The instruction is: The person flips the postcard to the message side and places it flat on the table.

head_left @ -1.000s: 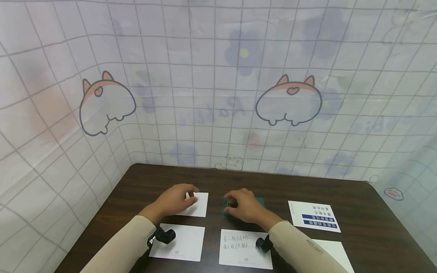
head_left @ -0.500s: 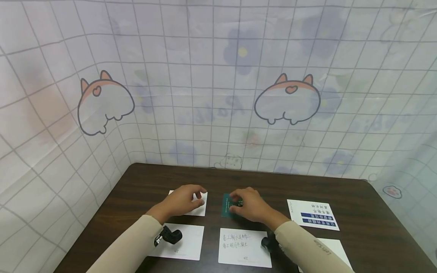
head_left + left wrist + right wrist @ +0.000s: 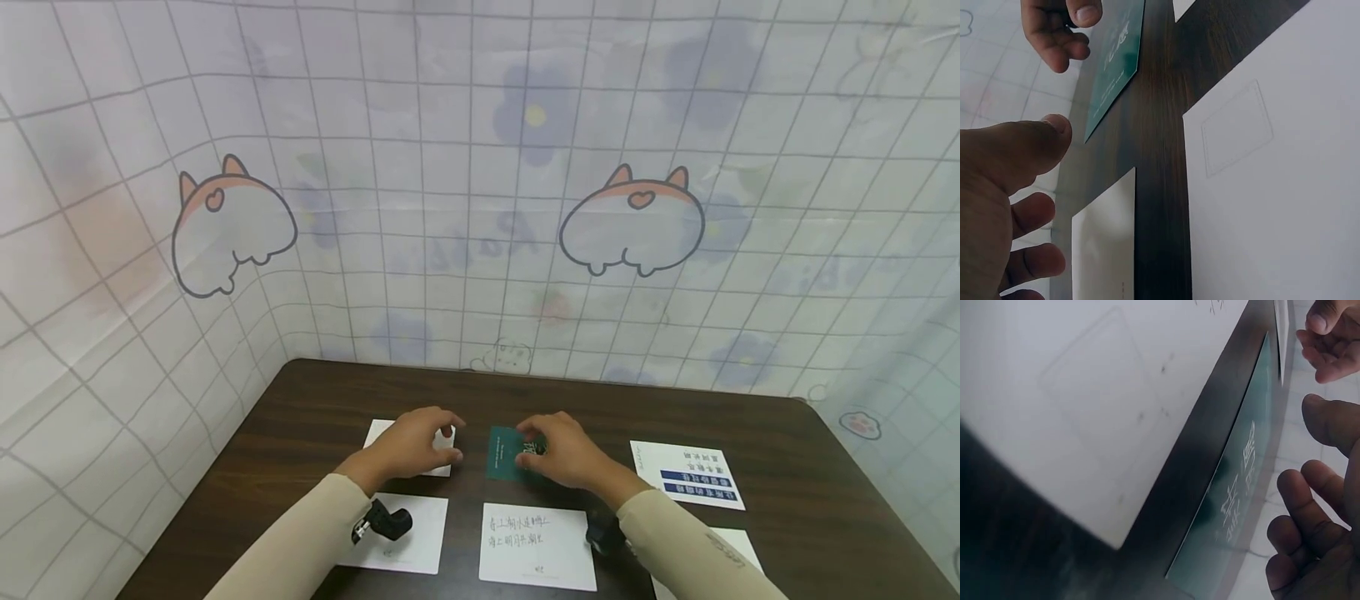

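Moved since the earlier frame: left hand (image 3: 408, 443), shifted rightward; right hand (image 3: 570, 452), also shifted rightward, leaving more of the green card (image 3: 501, 454) in sight. Cards: no plain change of place.

Left hand: thumb and forefinger parted, fingers loosely bent, nothing held; over the rear white card (image 3: 377, 432), which it partly hides.

Right hand: thumb and forefinger likewise parted, nothing held; over the right part of the green card. Contact with the card: cannot be told.

Green card: flat, rear middle of the table, between the rear white card and the printed card (image 3: 682, 471); pale characters on its face.

Risks, as judged: a low fingertip could push the green card askew, being thin and loose; a dipping wrist camera (image 3: 603, 533) or sleeve (image 3: 675, 542) could drag the written card (image 3: 536, 558) or the front right card (image 3: 738, 546), both close under the right arm. The front left card (image 3: 423, 533), below the left wrist camera (image 3: 390, 523), runs the same risk.

Surface: table (image 3: 570, 400), dark brown wood grain, rounded rear corners.

Room: cloth (image 3: 450, 167) behind and at both sides, pale, grid-lined, creased, printed with cartoon animal rumps and bluish flowers.
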A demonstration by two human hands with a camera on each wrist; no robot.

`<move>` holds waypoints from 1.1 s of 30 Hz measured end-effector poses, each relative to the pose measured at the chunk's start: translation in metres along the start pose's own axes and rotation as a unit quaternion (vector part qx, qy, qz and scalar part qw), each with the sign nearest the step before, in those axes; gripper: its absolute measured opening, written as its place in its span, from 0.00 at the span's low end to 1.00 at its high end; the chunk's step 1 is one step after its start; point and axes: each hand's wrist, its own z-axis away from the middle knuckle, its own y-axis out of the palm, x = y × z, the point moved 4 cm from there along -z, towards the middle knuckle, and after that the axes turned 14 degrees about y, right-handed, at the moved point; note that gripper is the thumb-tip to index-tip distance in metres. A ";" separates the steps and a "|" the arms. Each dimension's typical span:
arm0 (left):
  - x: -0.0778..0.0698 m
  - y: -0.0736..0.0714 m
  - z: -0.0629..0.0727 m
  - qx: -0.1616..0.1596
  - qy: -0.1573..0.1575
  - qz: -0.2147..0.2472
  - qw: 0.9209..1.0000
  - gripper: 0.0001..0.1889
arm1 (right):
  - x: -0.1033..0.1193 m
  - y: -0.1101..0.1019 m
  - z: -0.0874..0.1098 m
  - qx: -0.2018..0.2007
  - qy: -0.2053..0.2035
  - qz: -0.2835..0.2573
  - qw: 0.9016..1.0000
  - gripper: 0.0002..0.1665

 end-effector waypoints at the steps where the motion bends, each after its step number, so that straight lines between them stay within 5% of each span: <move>1: 0.000 0.001 -0.001 0.002 0.003 -0.003 1.000 0.24 | -0.001 0.000 0.000 -0.001 -0.001 0.000 1.000 0.28; 33: -0.012 0.021 -0.019 0.044 0.011 -0.064 0.997 0.32 | -0.036 -0.020 0.019 -0.009 0.045 0.040 0.998 0.34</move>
